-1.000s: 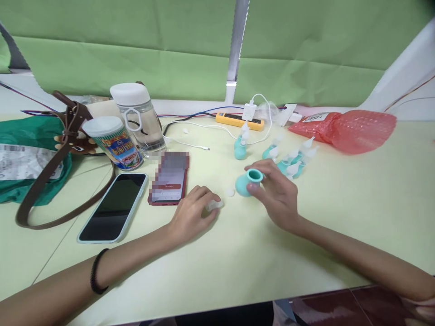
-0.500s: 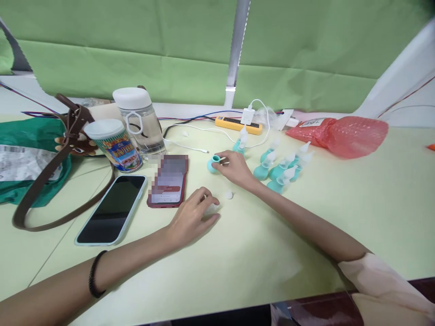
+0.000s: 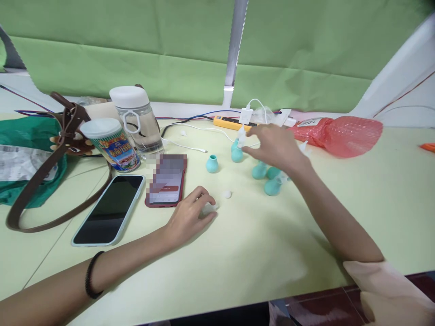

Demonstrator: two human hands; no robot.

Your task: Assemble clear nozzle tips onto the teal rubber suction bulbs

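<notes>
My left hand (image 3: 190,213) rests on the table with its fingers curled around a small translucent plastic piece (image 3: 208,208). A small white round piece (image 3: 226,194) lies just beyond its fingertips. Thumb and fingers spread apart, my right hand (image 3: 277,147) hovers by a teal squeeze bulb (image 3: 237,154) with a clear nozzle (image 3: 241,135) on top; I cannot tell whether it touches the nozzle. An open-necked teal bulb (image 3: 212,164) stands upright by itself to the left. Several more teal bulbs (image 3: 272,186) with clear nozzles are partly hidden under my right hand and wrist.
Left of my hands are a red-cased phone (image 3: 168,183), a pale-cased phone (image 3: 110,210), a snack cup (image 3: 115,147), a water bottle (image 3: 141,120) and a brown strap (image 3: 56,226). Behind lie a yellow power strip (image 3: 224,122), a white cable (image 3: 190,147) and red bubble wrap (image 3: 353,136).
My right hand has let go of the open teal bulb, leaving it standing, and has moved right and back to a nozzled bulb. My left hand has stayed about where it was.
</notes>
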